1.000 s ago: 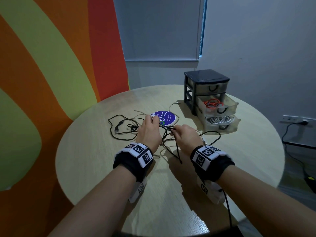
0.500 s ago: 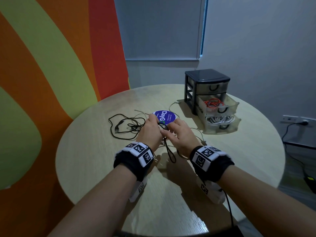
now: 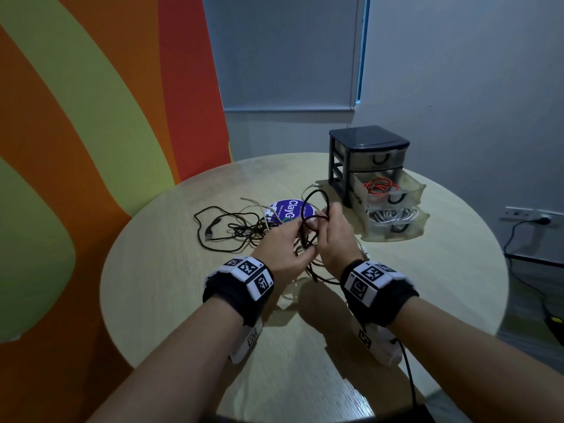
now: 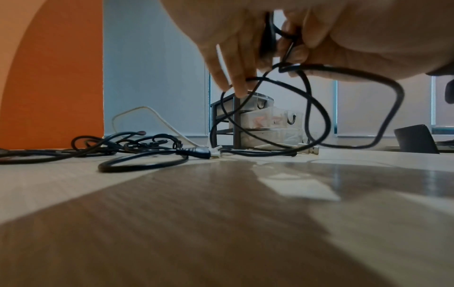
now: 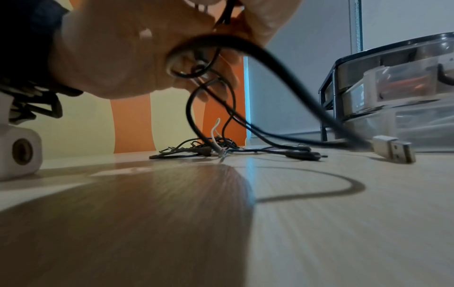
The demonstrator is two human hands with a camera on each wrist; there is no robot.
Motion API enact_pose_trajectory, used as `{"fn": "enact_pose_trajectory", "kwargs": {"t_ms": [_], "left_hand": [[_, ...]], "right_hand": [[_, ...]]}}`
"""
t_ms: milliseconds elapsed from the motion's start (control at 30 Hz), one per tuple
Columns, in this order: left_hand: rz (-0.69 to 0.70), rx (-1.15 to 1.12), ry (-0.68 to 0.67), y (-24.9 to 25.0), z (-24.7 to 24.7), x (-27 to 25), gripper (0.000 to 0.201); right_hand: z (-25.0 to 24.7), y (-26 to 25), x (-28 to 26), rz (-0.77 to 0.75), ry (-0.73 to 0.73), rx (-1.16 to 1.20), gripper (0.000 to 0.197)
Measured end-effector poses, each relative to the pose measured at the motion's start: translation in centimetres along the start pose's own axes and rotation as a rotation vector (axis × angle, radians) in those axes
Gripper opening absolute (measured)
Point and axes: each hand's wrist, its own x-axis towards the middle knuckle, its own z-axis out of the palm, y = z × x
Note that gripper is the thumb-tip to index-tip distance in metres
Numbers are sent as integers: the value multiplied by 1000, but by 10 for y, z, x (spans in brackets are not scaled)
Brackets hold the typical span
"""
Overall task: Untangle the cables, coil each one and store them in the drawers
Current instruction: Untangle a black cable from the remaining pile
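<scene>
A black cable (image 3: 314, 196) rises in a loop above my two hands at the middle of the round table (image 3: 152, 285). My left hand (image 3: 283, 245) and my right hand (image 3: 332, 236) both pinch it, fingertips close together. Its loops (image 4: 317, 108) hang from the fingers down to the tabletop, and the same cable (image 5: 282, 64) sweeps past the right wrist camera. More black cable (image 3: 225, 230) lies tangled to the left with a thin white cable (image 3: 259, 206). A small drawer unit (image 3: 369, 148) stands at the back right, two lower drawers pulled out.
An orange cable (image 3: 380, 187) fills the middle drawer and a white cable (image 3: 390, 215) the bottom one. A round blue sticker (image 3: 290, 210) lies beyond my hands. A silver USB plug (image 5: 393, 148) rests near the drawers. A wall socket (image 3: 531, 213) is off right.
Both hands have lifted off the table and closed together. The black cable now stands in a raised loop above the fingers instead of lying spread between them.
</scene>
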Motion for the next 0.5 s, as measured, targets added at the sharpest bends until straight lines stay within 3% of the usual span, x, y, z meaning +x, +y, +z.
{"fn": "enact_pose_trajectory", "kwargs": {"t_ms": [100, 167, 300, 400, 500], "left_hand": [[-81, 207, -164, -5, 2, 2, 43], [-105, 367, -201, -5, 3, 3, 34], [-193, 644, -135, -9, 4, 4, 26], [-327, 641, -38, -11, 0, 6, 27], [-372, 641, 20, -11, -1, 8, 31]], "right_hand": [[0, 1, 0, -38, 23, -15, 8], [1, 2, 0, -56, 25, -10, 8], [3, 2, -1, -88, 51, -5, 23], [3, 3, 0, -66, 74, -2, 23], [-1, 7, 4, 14, 88, -72, 15]]}}
